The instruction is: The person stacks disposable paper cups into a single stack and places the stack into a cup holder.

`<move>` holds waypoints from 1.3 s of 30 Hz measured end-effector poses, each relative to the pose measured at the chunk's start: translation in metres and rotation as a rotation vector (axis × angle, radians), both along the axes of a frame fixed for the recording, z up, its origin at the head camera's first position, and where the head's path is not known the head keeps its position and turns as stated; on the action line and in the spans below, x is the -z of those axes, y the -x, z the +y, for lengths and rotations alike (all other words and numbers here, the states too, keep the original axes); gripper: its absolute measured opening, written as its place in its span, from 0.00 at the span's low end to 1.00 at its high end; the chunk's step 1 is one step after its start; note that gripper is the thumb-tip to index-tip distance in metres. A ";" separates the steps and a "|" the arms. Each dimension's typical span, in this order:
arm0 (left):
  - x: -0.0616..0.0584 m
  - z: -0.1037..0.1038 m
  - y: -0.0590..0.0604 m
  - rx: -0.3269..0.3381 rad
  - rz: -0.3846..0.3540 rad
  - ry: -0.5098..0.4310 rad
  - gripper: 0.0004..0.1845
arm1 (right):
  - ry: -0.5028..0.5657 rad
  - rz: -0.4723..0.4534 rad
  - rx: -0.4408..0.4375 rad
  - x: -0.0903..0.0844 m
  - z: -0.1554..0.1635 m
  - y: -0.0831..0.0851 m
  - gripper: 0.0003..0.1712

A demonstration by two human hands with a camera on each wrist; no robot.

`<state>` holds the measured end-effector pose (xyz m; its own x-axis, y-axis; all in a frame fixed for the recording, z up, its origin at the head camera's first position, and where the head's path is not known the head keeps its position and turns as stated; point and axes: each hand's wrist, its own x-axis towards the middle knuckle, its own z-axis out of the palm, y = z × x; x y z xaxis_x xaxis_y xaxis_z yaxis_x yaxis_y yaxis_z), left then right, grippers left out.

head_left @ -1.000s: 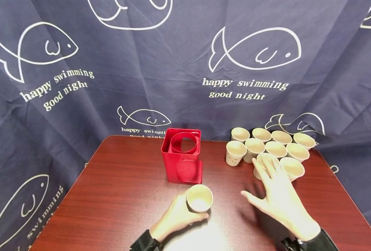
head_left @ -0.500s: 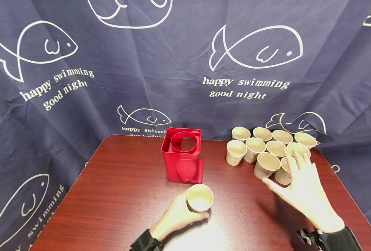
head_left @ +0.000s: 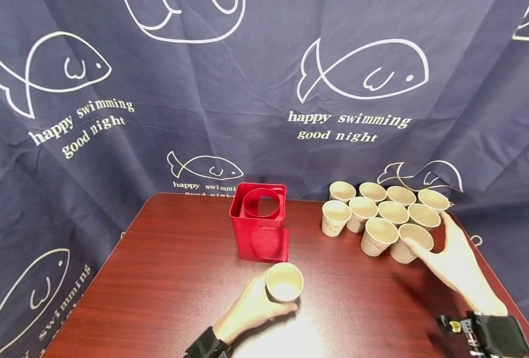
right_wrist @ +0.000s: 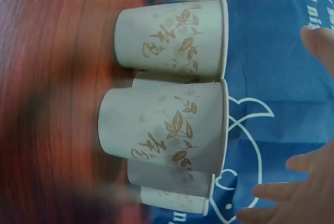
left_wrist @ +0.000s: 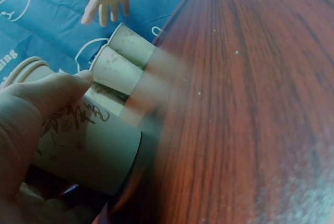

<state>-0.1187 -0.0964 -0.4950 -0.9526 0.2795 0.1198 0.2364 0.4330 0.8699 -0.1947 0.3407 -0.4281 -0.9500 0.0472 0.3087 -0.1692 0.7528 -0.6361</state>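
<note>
Navy fish-print curtain [head_left: 246, 99] behind reddish wood table [head_left: 170, 278]. Left hand [head_left: 252, 304] grips paper cup [head_left: 285, 282], mouth up, axis vertical; right hand [head_left: 458, 263] spread, holding nothing, beside far-right upright cups [head_left: 393, 213].

One upright printed paper cup [head_left: 284, 282] is apart from ten clustered cups [head_left: 393, 213].

Backdrop: behind the table [head_left: 166, 278] we see a creased dark blue cloth [head_left: 246, 114] | Print: white-outlined fish [head_left: 372, 69] float above pale lettering [head_left: 349, 119], "happy swimming good night" (the far edge clips one lower line) | Tabletop: we note reddish-brown grain, a rounded far-left corner, bright glare [head_left: 287, 338] toward the front.
</note>
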 end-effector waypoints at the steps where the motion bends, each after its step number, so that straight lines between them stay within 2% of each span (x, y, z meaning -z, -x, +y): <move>1: 0.000 0.000 0.000 -0.001 0.000 0.001 0.39 | 0.003 -0.012 0.003 0.000 0.000 0.000 0.57; 5: 0.000 0.000 0.000 -0.004 -0.004 0.003 0.39 | 0.026 -0.071 0.015 0.000 0.002 0.001 0.56; 10: 0.000 0.000 0.000 -0.004 -0.002 0.014 0.38 | 0.105 -0.162 0.019 0.004 -0.001 0.002 0.56; 14: -0.002 0.000 0.000 -0.004 -0.003 0.012 0.38 | 0.133 -0.193 0.007 0.009 -0.003 0.003 0.57; 20: -0.003 0.000 -0.001 -0.008 -0.005 0.013 0.39 | 0.133 -0.180 0.003 0.015 -0.004 0.007 0.59; 26: -0.002 0.000 -0.001 -0.003 -0.002 0.012 0.38 | 0.084 -0.163 0.013 0.019 -0.004 0.011 0.59; 39: -0.001 0.000 -0.001 0.000 0.005 -0.002 0.39 | -0.007 -0.060 0.016 0.020 -0.005 0.013 0.57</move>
